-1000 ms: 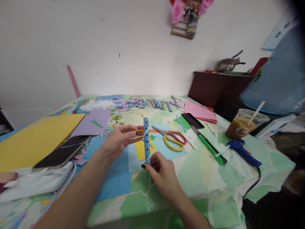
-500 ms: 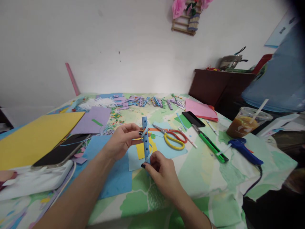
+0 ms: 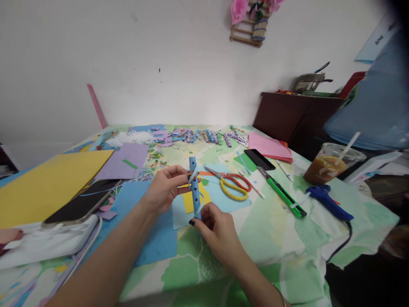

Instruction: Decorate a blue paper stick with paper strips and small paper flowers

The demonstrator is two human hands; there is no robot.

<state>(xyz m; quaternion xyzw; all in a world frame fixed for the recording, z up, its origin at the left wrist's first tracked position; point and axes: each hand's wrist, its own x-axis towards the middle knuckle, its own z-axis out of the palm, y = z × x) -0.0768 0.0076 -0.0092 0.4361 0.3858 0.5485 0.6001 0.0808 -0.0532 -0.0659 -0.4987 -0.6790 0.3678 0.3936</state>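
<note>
A blue paper tube dotted with dark spots stands nearly upright between my hands, its top leaning slightly left. A narrow light blue paper strip curls loosely around it. My left hand is closed at the tube's upper part, with the thumb on the near side and fingertips reaching behind. Lower down, my right hand pinches the bottom end, which its fingers partly hide. Behind the tube lie a yellow paper piece and open scissors with red and yellow handles, on light blue paper.
To the right are a green utility knife, a blue glue gun, a black phone and a drink cup. Decorated paper tubes line the back. Another person's hand shows at far left.
The tube's top has tipped slightly to the left. Both hands keep nearly the same place and grip.
</note>
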